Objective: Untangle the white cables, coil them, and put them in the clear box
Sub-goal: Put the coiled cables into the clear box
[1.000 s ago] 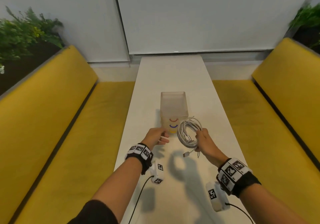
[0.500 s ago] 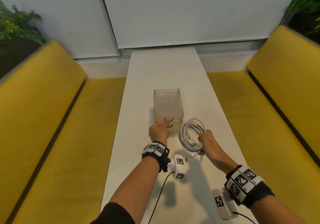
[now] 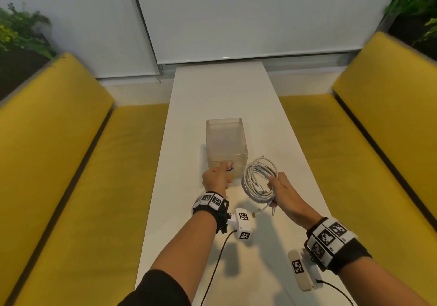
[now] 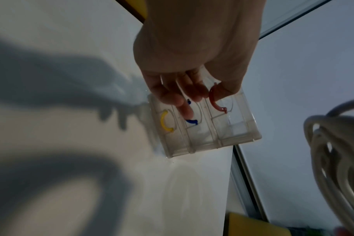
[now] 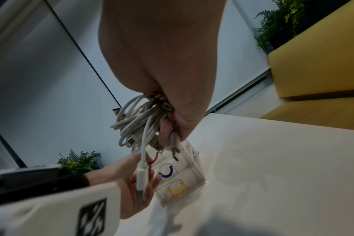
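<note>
right hand grips cables, beside clear box

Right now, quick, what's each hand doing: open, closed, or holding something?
Left hand: fingertip hooked behind the red handle of the clear box; grip cannot be told.
Right hand: closed on the white cable coil.

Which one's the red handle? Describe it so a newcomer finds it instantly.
On the white table between yellow benches stands a clear box. Its near face carries three curved handles; the red handle is topmost, above the blue handle and yellow handle, by the left hand.
</note>
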Action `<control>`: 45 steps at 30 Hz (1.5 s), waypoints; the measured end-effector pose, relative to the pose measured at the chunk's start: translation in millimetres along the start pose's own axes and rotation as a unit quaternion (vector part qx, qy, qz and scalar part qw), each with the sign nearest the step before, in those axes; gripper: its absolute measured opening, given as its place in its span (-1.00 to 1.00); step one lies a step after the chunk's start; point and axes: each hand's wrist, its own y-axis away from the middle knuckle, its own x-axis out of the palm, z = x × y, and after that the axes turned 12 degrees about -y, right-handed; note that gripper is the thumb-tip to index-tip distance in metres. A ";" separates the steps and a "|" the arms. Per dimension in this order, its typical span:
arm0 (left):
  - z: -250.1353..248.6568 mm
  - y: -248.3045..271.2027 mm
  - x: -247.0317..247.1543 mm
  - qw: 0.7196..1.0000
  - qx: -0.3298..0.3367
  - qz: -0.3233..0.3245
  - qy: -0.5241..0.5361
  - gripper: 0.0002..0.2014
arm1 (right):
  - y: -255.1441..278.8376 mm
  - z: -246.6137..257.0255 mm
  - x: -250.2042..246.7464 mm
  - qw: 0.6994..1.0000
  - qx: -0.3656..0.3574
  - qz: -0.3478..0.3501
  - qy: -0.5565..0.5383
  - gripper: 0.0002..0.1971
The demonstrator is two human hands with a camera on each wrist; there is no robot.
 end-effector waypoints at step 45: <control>64.4 43.0 -29.1 0.991 0.025 0.063 0.116 -0.92 | -84.6 32.8 112.7 0.964 0.100 -0.171 0.179 -0.50</control>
